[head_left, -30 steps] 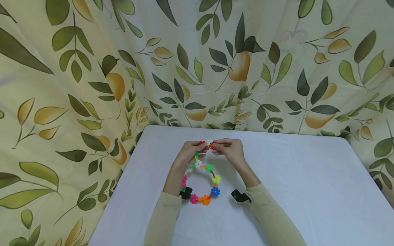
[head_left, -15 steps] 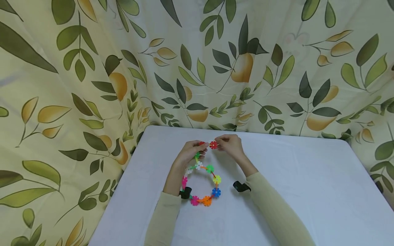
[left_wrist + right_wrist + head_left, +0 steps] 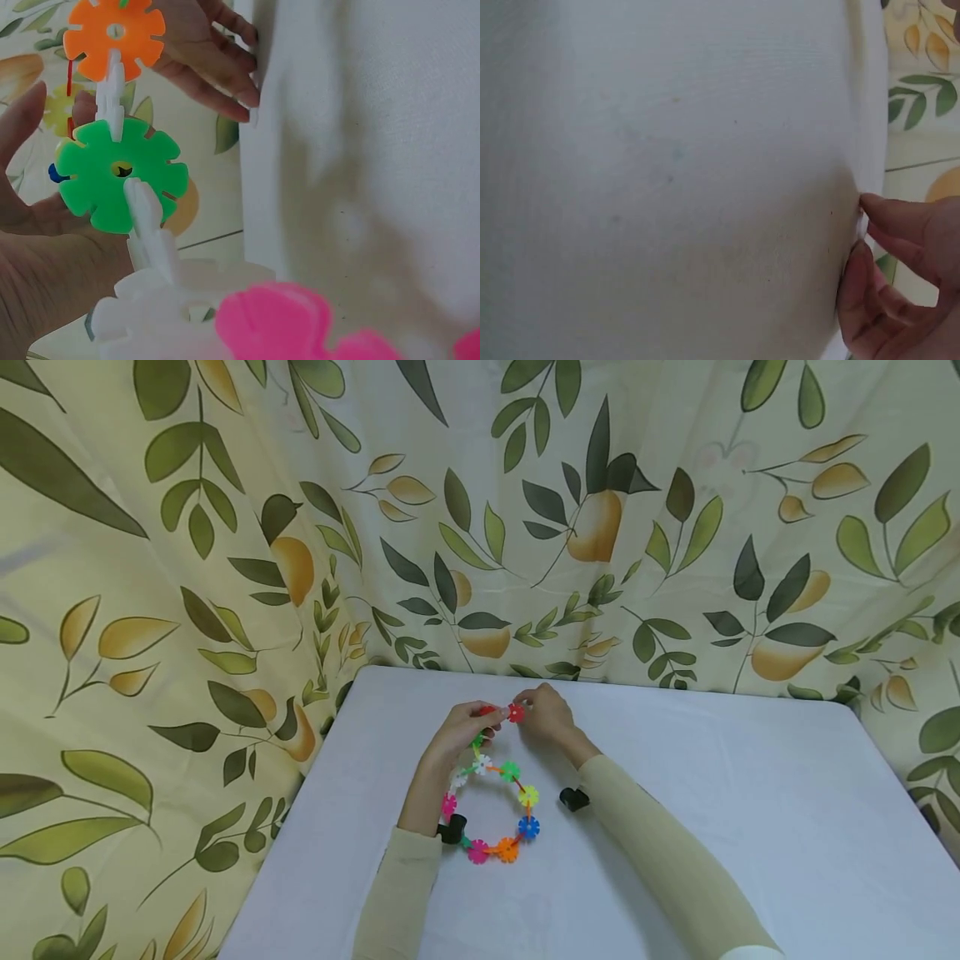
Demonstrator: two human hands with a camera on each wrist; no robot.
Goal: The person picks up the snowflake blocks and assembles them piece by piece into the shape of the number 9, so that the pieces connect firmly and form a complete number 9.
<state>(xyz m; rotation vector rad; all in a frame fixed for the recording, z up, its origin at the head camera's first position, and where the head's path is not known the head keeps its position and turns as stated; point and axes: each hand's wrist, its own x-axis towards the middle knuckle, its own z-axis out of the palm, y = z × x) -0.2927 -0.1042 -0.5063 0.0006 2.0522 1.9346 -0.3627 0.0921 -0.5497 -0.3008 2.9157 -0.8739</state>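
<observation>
My left hand (image 3: 459, 731) pinches the upper end of a chain of plastic interlocking flower discs (image 3: 507, 850). A red disc (image 3: 516, 712) sticks out just past its fingertips. The rest of the chain curves below in a colourful ring. In the left wrist view, an orange disc (image 3: 112, 34) and a green disc (image 3: 124, 176) hang in front of the left hand (image 3: 45, 240). Close to the red disc is my right hand (image 3: 546, 714). Its thumb and forefinger come together in the right wrist view on a thin pale piece (image 3: 862, 223), mostly hidden by the fingers.
A white-covered table (image 3: 712, 793) lies under both hands, its far edge just beyond them. Behind it hangs a leaf-patterned curtain (image 3: 600, 527). Black wrist cameras (image 3: 574, 798) are strapped at the sleeves.
My right hand let go of the red disc's area slightly, then turned downward with its forearm swinging inward. My left hand keeps its place on the chain, and the ring below has barely shifted.
</observation>
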